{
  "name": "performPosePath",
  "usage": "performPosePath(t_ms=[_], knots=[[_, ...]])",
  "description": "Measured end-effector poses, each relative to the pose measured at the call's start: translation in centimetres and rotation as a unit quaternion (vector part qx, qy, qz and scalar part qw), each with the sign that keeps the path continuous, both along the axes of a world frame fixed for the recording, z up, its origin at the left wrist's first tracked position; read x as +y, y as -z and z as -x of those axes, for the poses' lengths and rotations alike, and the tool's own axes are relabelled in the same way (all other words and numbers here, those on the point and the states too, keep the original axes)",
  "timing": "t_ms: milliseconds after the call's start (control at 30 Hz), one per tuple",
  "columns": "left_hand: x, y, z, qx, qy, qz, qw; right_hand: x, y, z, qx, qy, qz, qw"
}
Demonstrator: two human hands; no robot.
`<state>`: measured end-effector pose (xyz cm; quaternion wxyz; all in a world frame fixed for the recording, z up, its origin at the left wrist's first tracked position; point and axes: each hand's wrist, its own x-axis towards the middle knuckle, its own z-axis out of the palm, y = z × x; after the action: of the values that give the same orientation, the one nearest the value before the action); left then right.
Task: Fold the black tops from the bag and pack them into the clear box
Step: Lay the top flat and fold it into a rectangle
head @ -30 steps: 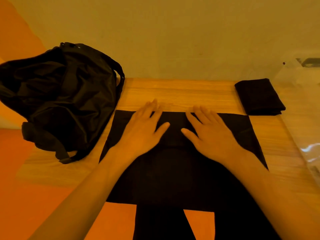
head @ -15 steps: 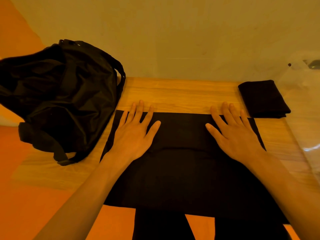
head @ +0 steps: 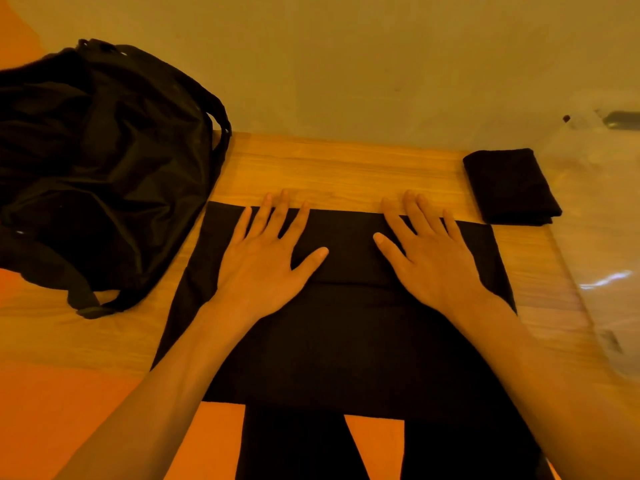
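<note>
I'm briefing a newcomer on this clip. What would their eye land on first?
The left hand and right hand lie flat, fingers spread, on a black top laid out at the near middle of the wooden table. A bulky black bag sits at the left. A folded black top lies at the far right corner beside the clear box.

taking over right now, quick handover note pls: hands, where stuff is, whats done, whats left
Left hand and right hand: both open, flat on the black top spread on the table.
Bag: on the table's left, contents not visible.
Folded top: far right, by the clear box; can't tell if it is inside.
Done: one top folded; the spread one has a fold across its far end.
Left: finish folding, pack, check the bag.
</note>
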<state>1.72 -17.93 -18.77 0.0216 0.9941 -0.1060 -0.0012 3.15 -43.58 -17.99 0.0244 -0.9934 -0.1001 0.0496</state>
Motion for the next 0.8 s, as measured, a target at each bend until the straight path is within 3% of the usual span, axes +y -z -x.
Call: performPosePath(t_ms=[133, 267, 367, 500, 667, 800], knots=[[0.0, -0.3, 0.0, 0.022, -0.008, -0.002, 1.0, -3.7, -0.7, 0.1, -0.004, 0.023, -0.061, 0.998], [-0.7, -1.2, 0.4, 0.023, -0.011, 0.001, 1.0, -5.4, -3.2, 3.5, -0.027, -0.037, -0.166, 0.985], [-2.9, -2.9, 2.0, -0.033, 0.06, 0.051, 0.996, -6.4, -3.4, 7.3, -0.017, -0.058, -0.14, 0.988], [-9.0, -3.9, 3.4, 0.002, 0.191, 0.106, 0.976, -7.4, -2.3, 10.2, 0.018, -0.034, -0.074, 0.997], [-15.7, -3.9, 0.1, 0.088, 0.372, 0.105, 0.918, -7.8, -1.9, 13.8, -0.047, -0.024, -0.074, 0.996], [-18.7, -2.5, -2.5, 0.082, 0.413, 0.031, 0.906, -8.5, -0.9, 15.2, -0.022, -0.017, -0.027, 0.999]])
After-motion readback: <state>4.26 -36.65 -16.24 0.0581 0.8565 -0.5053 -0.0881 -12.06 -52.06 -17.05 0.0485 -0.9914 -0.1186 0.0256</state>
